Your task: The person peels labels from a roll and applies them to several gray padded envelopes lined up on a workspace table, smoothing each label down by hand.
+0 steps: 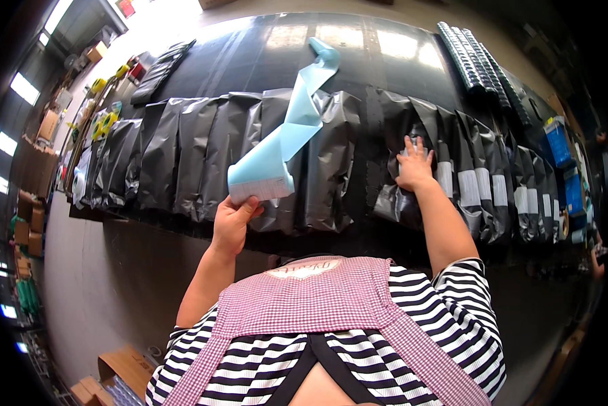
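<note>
My left hand [234,220] grips the near end of a long pale-blue label strip [287,128], which trails away across the black table [358,47]. A white label sits at the strip's near end. My right hand [413,164] lies flat, fingers spread, on a dark grey plastic mailer bag [395,125]. Overlapping grey mailer bags [202,145] run in a row across the table. Those to the right of my right hand carry white labels [467,187]; those to the left show none.
Rolls of black bags [476,57] lie at the table's far right. Blue packs [559,141] sit at the right edge. Yellow tape rolls [104,122] and small items crowd the left end. Cardboard boxes [124,369] stand on the floor, lower left.
</note>
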The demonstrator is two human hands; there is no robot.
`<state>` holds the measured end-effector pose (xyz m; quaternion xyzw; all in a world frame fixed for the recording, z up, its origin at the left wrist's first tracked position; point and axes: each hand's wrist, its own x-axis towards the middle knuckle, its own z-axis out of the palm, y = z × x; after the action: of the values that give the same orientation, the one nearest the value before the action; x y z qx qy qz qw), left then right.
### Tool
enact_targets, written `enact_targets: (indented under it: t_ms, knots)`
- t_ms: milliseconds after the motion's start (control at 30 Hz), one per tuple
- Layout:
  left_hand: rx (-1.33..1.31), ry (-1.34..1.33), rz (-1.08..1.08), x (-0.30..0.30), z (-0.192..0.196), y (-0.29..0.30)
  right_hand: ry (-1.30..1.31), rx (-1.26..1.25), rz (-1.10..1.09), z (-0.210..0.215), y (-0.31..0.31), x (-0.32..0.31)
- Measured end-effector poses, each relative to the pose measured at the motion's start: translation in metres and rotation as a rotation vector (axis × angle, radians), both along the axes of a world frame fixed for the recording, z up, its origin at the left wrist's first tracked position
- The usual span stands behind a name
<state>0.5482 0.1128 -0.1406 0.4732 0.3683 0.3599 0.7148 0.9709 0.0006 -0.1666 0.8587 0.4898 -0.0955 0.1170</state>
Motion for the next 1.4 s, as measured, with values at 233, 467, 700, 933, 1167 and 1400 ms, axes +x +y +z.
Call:
enact_targets:
  t_ms: [233, 467, 700, 933, 1167, 1400]
  knots:
    - [0.075, -0.114, -0.020, 0.018, -0.003, -0.011, 0.271, 1.132, 1.056, 0.070, 0.000, -0.151]
    - [-0.349, -0.397, -0.338, 0.035, 0.022, -0.026, 0.766, 1.035, 0.714, 0.063, 0.006, -0.178]
    - [0.320, -0.008, -0.299, 0.052, 0.017, -0.036, 1.071, 1.019, 0.566, 0.067, -0.003, -0.168]
    - [0.719, 0.180, -0.227, 0.055, 0.029, -0.039, 0.969, 1.140, 0.585, 0.070, -0.003, -0.166]
    - [0.635, 0.391, -0.320, 0.057, 0.022, -0.016, 1.485, 0.569, 0.088, 0.080, 0.030, -0.109]
    - [-0.035, -0.043, 0.223, 0.034, -0.024, 0.041, 1.987, 1.237, -0.082, 0.111, 0.054, -0.036]
